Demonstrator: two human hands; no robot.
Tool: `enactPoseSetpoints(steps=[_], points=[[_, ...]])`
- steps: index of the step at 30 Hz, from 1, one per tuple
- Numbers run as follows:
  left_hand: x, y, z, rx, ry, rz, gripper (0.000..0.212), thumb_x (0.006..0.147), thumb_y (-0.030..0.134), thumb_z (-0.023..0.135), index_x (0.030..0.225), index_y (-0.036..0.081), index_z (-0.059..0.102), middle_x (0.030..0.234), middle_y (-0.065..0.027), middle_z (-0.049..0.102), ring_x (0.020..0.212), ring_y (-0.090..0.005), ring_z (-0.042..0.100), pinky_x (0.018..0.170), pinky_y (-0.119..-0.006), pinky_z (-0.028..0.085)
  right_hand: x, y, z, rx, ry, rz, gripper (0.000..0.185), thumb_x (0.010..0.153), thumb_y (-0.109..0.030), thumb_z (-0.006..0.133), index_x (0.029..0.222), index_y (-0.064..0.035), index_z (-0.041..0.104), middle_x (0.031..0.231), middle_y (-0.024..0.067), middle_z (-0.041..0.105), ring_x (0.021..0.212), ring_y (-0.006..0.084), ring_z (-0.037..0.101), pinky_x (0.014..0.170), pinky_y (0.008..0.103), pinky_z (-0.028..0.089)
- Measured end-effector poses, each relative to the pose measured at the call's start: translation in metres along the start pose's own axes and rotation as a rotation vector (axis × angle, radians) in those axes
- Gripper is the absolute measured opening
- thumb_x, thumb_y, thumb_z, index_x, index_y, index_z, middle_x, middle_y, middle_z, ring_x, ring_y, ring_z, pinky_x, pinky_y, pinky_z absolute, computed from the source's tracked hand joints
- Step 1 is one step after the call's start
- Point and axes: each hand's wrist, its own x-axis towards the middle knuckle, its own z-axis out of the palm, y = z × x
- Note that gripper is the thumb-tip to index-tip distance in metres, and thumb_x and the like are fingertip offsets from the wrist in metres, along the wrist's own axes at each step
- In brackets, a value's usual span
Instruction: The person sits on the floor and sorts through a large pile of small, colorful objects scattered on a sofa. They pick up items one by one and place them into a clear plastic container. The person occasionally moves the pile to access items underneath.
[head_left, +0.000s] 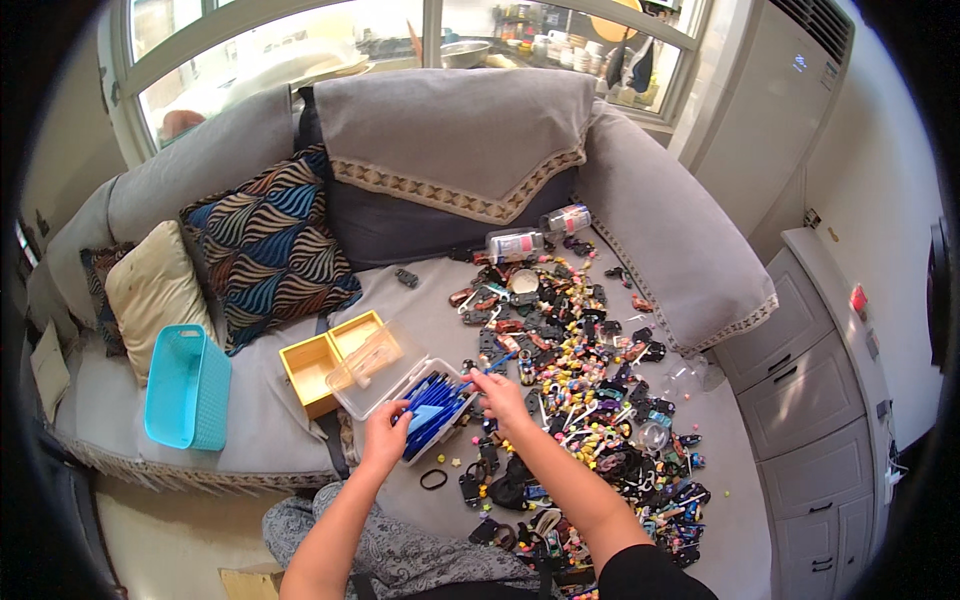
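Note:
My right hand (501, 397) pinches a slim blue pen (501, 361) above the right end of a clear plastic box (446, 448). Inside that box lie several blue pens (433, 435), with a light-blue card-like piece (426, 417) on top. At the box's left side, my left hand (387, 433) has its thumb and fingertips by the edge of the light-blue piece; whether it grips the piece or the box rim is unclear. The box's clear lid (367, 367) is raised and leans back over a yellow two-compartment box (309, 366).
Toy cars, small figures and beads form a large pile (577, 360) on the sofa seat to the right. Clear jars (516, 244) lie behind it. At left are a turquoise basket (208, 397) and a patterned cushion (270, 247). A black ring (433, 480) lies near my lap.

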Motion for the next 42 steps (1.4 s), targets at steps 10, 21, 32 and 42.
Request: enactPoseSetpoints(steps=[10,21,32,42], points=[[0.009,-0.023,0.011,0.091,0.035,0.071,0.028,0.079,-0.004,0.05,0.104,0.001,0.062,0.088,-0.0164,0.062,0.077,-0.0264,0.06,0.074,-0.036,0.048,0.01,0.053,0.033,0.108,-0.246,0.339,0.023,0.089,-0.022,0.056,0.106,-0.0066,0.06,0.086,0.0013,0.061,0.058,0.0055,0.044,0.046,0.0186,0.036],[-0.004,0.013,0.011,0.224,0.131,0.311,0.018,0.083,0.006,0.052,0.098,0.002,0.062,0.096,-0.0148,0.061,0.094,-0.0317,0.055,0.085,-0.039,0.041,0.016,0.056,0.048,0.603,-0.06,-0.089,0.033,0.089,-0.016,0.055,0.118,-0.006,0.045,0.111,0.0052,0.056,0.104,0.0164,0.052,0.087,0.0291,0.04],[-0.005,-0.004,0.023,0.583,-0.002,0.507,0.028,0.069,0.002,0.063,0.097,0.003,0.065,0.099,-0.0118,0.062,0.097,-0.0309,0.054,0.086,-0.04,0.043,0.009,0.058,0.039,0.382,-0.1,-0.234,0.051,0.088,-0.018,0.056,0.132,-0.0011,0.037,0.132,0.0097,0.043,0.121,0.0197,0.041,0.099,0.0326,0.032],[-0.001,-0.003,0.013,0.484,-0.048,0.524,0.022,0.073,0.001,0.06,0.093,0.005,0.067,0.105,-0.0103,0.064,0.101,-0.0309,0.054,0.087,-0.041,0.043,0.115,0.025,-0.067,-1.295,0.549,-0.505,0.017,0.08,-0.019,0.058,0.089,-0.0147,0.071,0.091,0.0131,0.064,0.087,0.0302,0.06,0.077,0.0411,0.048]])
